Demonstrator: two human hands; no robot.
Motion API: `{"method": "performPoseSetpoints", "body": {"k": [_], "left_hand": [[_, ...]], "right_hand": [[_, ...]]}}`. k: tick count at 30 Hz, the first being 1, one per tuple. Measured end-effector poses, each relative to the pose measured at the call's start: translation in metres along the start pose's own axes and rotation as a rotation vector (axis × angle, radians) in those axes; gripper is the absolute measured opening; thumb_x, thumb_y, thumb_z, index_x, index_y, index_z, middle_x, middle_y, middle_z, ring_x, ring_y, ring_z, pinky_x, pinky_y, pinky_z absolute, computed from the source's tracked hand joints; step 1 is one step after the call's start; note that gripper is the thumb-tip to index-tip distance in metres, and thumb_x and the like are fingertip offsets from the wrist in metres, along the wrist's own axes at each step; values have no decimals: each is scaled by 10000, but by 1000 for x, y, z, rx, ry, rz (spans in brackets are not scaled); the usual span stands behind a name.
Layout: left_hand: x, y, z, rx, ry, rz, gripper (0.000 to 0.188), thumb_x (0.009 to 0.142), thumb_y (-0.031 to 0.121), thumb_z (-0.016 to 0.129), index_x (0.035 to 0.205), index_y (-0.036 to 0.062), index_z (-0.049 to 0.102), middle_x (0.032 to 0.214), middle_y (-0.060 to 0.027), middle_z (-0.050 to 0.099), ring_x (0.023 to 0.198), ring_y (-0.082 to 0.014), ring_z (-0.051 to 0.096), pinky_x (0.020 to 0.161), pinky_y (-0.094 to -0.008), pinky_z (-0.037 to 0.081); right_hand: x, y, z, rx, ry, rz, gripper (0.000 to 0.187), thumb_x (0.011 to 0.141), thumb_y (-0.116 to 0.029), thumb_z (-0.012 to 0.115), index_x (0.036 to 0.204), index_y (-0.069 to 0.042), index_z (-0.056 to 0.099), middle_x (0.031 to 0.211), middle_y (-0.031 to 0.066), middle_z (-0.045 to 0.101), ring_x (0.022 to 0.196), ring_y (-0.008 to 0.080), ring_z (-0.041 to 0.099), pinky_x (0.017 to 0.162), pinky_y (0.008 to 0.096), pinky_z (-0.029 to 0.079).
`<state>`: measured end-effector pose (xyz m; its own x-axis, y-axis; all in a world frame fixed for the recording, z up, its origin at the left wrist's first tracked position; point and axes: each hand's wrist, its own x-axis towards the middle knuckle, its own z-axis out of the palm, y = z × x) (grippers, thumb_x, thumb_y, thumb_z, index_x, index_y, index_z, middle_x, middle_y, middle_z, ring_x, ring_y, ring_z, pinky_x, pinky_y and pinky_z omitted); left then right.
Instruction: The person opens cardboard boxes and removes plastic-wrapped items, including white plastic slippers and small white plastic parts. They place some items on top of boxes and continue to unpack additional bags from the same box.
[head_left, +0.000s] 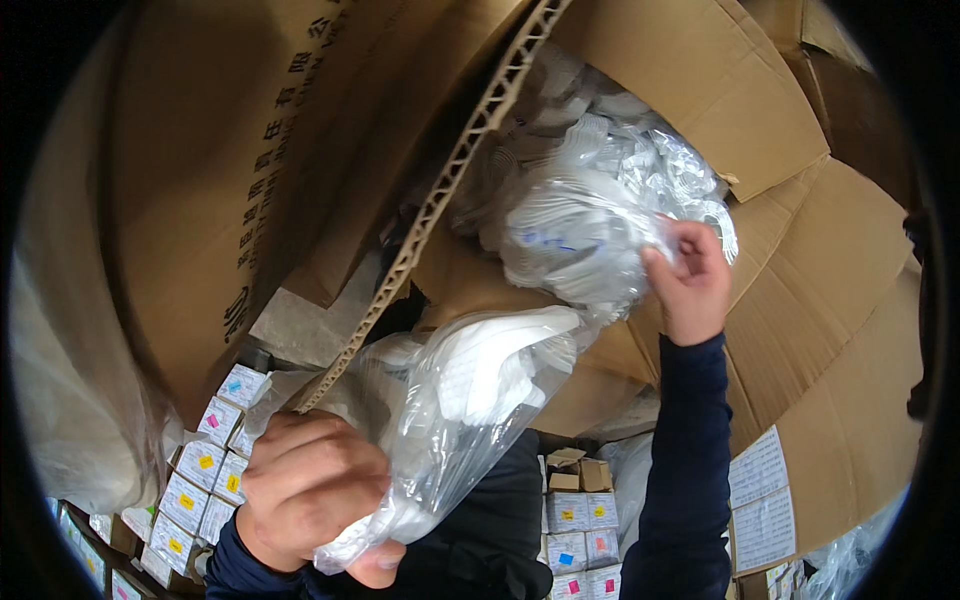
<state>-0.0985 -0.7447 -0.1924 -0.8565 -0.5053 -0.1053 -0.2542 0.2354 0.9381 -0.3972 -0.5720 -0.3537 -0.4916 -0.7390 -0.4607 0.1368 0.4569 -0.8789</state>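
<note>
My left hand [315, 490] is closed on the gathered end of a clear plastic bag [480, 390] holding white, curved, insole-like pieces. Its knuckles sit right at the lower end of an upright cardboard flap [440, 190]. Farther up, my right hand [690, 285] pinches the film of a clear bag [565, 235] packed with stacked thin white pieces and marked in blue. The two bagged parts meet between my hands; whether they are one bag, I cannot tell. Behind them, an open cardboard box [700, 90] contains more bagged white pieces [600, 140].
Wide box flaps [810, 290] spread out on the right, one bearing white paper sheets [765, 490]. A large cardboard panel [200, 150] stands at left beside hanging translucent plastic [75, 390]. Small labelled boxes [195, 465] are stacked lower left, with more [585, 530] at bottom centre.
</note>
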Motion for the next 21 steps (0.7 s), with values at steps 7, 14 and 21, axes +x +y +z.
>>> {"method": "performPoseSetpoints", "body": {"k": [7, 14, 21], "left_hand": [[1, 10, 8, 109, 52, -42, 378, 855, 385, 687, 931, 53, 524, 701, -104, 604, 507, -246, 573, 473, -344, 451], [3, 14, 13, 142, 69, -46, 370, 841, 388, 695, 886, 52, 546, 709, -93, 605, 522, -239, 579, 493, -347, 478], [7, 25, 33, 71, -56, -9, 405, 822, 425, 668, 777, 47, 529, 671, -93, 583, 520, -262, 579, 513, -344, 470]], "right_hand": [[57, -14, 73, -524, -253, -200, 371, 762, -168, 712, 1083, -19, 603, 987, 182, 677, 959, 385, 646, 868, 414, 514], [51, 14, 59, 3, 66, -143, 262, 911, -104, 635, 1154, -10, 605, 1144, 124, 678, 1002, 195, 653, 873, 297, 517], [12, 26, -31, 196, 278, 186, 182, 946, -74, 591, 1087, 40, 604, 1018, 153, 698, 822, 155, 664, 748, 272, 551]]}}
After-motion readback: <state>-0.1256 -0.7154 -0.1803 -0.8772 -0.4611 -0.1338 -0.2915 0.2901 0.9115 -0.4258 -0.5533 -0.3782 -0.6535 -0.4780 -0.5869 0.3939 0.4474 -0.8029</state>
